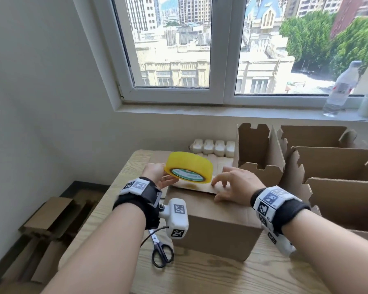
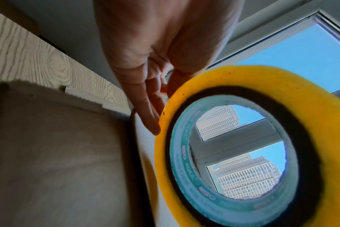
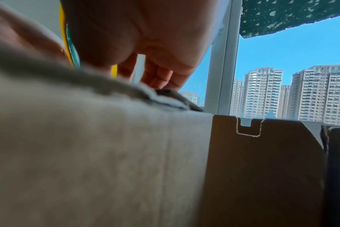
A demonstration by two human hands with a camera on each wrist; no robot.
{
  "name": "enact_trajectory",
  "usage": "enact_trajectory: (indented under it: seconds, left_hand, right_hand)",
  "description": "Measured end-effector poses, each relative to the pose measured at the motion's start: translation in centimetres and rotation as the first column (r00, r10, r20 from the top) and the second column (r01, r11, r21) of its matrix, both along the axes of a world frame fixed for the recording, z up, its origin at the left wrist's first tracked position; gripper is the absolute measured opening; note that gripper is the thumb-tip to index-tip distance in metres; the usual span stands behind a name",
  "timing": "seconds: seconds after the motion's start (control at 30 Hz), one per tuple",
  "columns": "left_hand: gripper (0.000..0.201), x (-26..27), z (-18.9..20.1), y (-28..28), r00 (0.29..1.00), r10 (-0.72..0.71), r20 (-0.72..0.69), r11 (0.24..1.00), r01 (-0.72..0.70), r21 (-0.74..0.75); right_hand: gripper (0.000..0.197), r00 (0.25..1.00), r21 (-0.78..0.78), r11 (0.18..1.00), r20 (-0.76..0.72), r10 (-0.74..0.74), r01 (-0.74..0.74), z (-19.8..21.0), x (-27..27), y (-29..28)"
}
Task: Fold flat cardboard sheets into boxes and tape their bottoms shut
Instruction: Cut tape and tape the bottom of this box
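My forearms fill the near view; past them, my left hand (image 1: pixel 157 177) grips the yellow tape roll (image 1: pixel 189 167) by its edge, thumb and fingers (image 2: pixel 151 110) wrapped on the rim, roll tilted just above the box's far-left corner. My right hand (image 1: pixel 234 185) lies spread, fingers relaxed and pressing down on the top flaps of the closed cardboard box (image 1: pixel 217 225), grasping nothing. The box sits on the wooden table (image 1: pixel 221 276). Scissors (image 1: pixel 160 249) lie on the table just left of the box. Open-topped folded boxes (image 1: pixel 336 164) stand to the right; flat cardboard sheets (image 1: pixel 47 215) lie lower left.
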State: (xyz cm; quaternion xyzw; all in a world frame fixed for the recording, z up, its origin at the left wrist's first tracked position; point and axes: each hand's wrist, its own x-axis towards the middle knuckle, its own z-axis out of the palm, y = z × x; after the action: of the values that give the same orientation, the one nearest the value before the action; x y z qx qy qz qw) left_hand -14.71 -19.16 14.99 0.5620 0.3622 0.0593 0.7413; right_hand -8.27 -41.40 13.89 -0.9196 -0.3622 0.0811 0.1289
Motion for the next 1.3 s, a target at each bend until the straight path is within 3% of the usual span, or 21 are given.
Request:
enact_trajectory:
  seconds: [0.13,0.23,0.37,0.5,0.67,0.73,0.8,0.87,1.0,1.13,1.3]
  left_hand:
    - [0.026,0.0,-0.2,-1.1,0.999,-0.038,-0.027,0.999,0.038,0.026]
    - [0.021,0.0,-0.4,-2.1,0.998,-0.05,-0.034,0.998,0.051,0.026]
    - [0.023,-0.5,-0.8,-3.4,0.998,-0.059,-0.029,0.998,0.059,0.013]
    - [0.019,-1.0,-0.9,-3.4,0.994,-0.091,-0.054,0.984,0.098,0.148]
    - [0.016,-1.4,-1.2,-2.7,0.985,-0.136,-0.107,0.947,0.161,0.277]
    - [0.013,-1.4,-1.5,-2.7,0.975,-0.151,-0.161,0.857,0.21,0.471]
    - [0.011,-1.4,-1.7,-3.0,0.968,-0.117,-0.22,0.68,0.24,0.693]
    - [0.01,-1.4,-1.8,-3.4,0.971,-0.095,-0.22,0.588,0.233,0.775]
    - [0.009,-1.0,-1.8,-3.8,0.97,-0.088,-0.227,0.548,0.238,0.802]
    - [0.009,-1.0,-1.6,-3.9,0.965,-0.128,-0.228,0.591,0.259,0.764]
    - [0.009,-1.4,-1.4,-4.0,0.943,-0.179,-0.28,0.536,0.333,0.776]
  right_hand:
    - [0.032,0.998,-0.017,1.0,-0.054,0.01,-0.011,0.4,-0.1,0.0]
    - [0.045,0.999,-0.023,0.999,-0.046,-0.025,0.024,0.9,-0.2,0.0]
    - [0.061,0.985,0.119,0.98,-0.085,-0.149,0.159,1.0,-0.6,-0.3]
    - [0.049,0.978,0.101,0.978,-0.125,-0.169,0.182,1.7,-0.6,-0.7]
    - [0.052,0.985,0.023,0.989,-0.097,-0.14,0.143,3.1,-1.3,-0.4]
    - [0.056,0.981,0.038,0.987,-0.122,-0.15,0.156,3.1,-1.5,-0.4]
    - [0.058,0.96,0.091,0.97,-0.192,-0.205,0.225,2.4,-1.7,-0.5]
    - [0.056,0.919,0.095,0.93,-0.221,-0.327,0.354,1.4,-2.0,-0.4]
    - [0.053,0.794,0.009,0.842,-0.34,-0.504,0.539,0.5,-2.7,0.1]
    - [0.034,0.793,0.044,0.843,-0.366,-0.486,0.537,0.9,-3.1,0.8]
    - [0.05,0.775,0.02,0.809,-0.304,-0.554,0.587,1.3,-3.6,1.6]
